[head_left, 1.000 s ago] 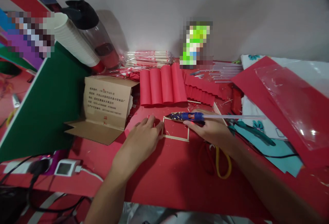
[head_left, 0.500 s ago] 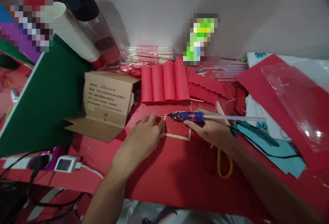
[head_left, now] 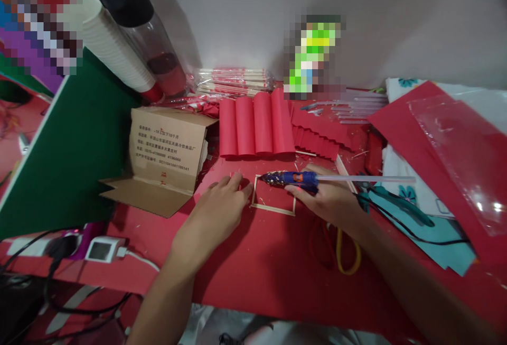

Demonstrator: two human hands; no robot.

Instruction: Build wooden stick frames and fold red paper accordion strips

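Note:
My right hand (head_left: 330,197) is closed round a blue hot glue gun (head_left: 297,178), with a long clear glue stick (head_left: 368,179) running out of its back. The nozzle points left and meets, or nearly meets, the upper left corner of a small rectangular frame of thin wooden sticks (head_left: 273,210). My left hand (head_left: 219,207) rests palm down just left of the frame, fingers stretched forward and fingertips on the table. I see nothing held in it. The far side of the frame is partly hidden behind the glue gun.
Red paper rolls (head_left: 263,123) stand behind the frame. A folded cardboard box (head_left: 168,149) is to the left. Scissors (head_left: 348,252) lie by my right wrist, with teal-handled pliers (head_left: 402,205) and coloured sheets (head_left: 439,252) further right. A bottle (head_left: 158,54) and stacked cups (head_left: 114,49) stand back left.
The view has shifted slightly. My left fingers have drawn a little away from the frame's left stick. The glue gun's nozzle stays at the same corner.

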